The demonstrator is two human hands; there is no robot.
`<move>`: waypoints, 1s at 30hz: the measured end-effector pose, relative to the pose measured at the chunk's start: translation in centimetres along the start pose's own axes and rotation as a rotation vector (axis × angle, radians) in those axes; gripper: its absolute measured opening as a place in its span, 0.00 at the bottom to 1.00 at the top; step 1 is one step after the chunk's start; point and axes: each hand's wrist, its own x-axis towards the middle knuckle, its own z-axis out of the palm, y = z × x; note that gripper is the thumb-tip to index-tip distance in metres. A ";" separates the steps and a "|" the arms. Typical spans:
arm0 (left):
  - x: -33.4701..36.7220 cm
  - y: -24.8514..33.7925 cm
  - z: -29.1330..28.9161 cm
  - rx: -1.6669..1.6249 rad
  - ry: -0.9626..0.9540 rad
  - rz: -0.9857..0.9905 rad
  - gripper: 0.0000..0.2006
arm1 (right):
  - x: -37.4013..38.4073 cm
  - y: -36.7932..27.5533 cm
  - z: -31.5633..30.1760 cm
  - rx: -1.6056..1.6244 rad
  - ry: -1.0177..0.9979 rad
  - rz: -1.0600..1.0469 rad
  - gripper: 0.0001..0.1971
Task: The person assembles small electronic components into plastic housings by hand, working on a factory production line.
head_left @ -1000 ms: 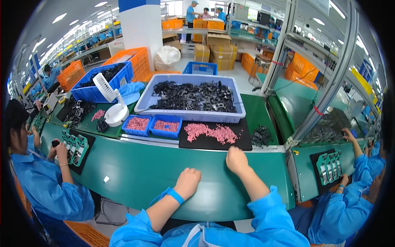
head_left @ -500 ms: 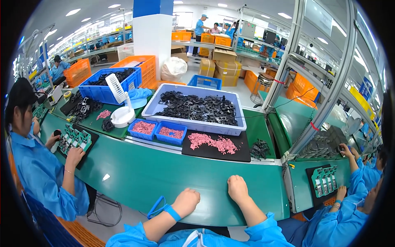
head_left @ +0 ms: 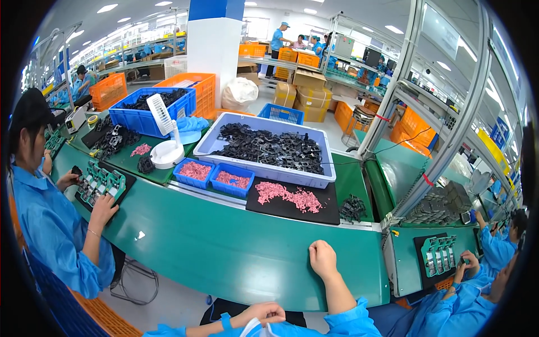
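My right hand (head_left: 323,258) rests on the green work surface (head_left: 224,236), its fingers curled into a loose fist. Nothing shows in it. Low in front of my body, at the table's near edge, is my left hand (head_left: 266,312) with its fingers folded in; nothing shows in it either. A blue band (head_left: 226,322) circles my left wrist. Beyond my hands lies a black mat (head_left: 269,213) with pink small parts (head_left: 303,200) spread over it. Two small blue trays (head_left: 232,181) of pink pieces stand at the mat's left.
Behind the mat stands a large pale-blue bin (head_left: 264,170) of black plastic parts (head_left: 269,149). A white fan (head_left: 167,151) is left of it. Black pieces (head_left: 352,208) lie right of the mat. Co-workers handle green fixtures (head_left: 101,185) on both sides. A metal post (head_left: 387,101) rises at the right.
My left hand has drawn back from the green surface toward my body. My right hand stays on the surface. The co-worker at the right has brought a hand down nearer the fixture.
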 end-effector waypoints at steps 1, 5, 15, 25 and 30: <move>-0.4 0.3 0.0 -0.002 0.004 -0.002 0.10 | 0.1 0.1 0.0 0.047 0.009 0.020 0.03; -0.7 2.8 -1.5 0.511 0.361 0.219 0.04 | 0.2 0.4 -0.4 0.163 0.021 0.108 0.04; -0.2 1.6 -5.2 1.203 0.603 0.249 0.01 | 0.0 0.6 -0.7 0.220 0.008 0.143 0.04; -0.6 2.2 -7.5 1.011 0.484 0.233 0.02 | 0.0 1.0 -0.6 0.261 0.032 0.140 0.04; -4.4 6.1 -17.1 0.987 1.136 0.331 0.02 | -0.2 1.2 -0.3 0.274 0.063 0.197 0.04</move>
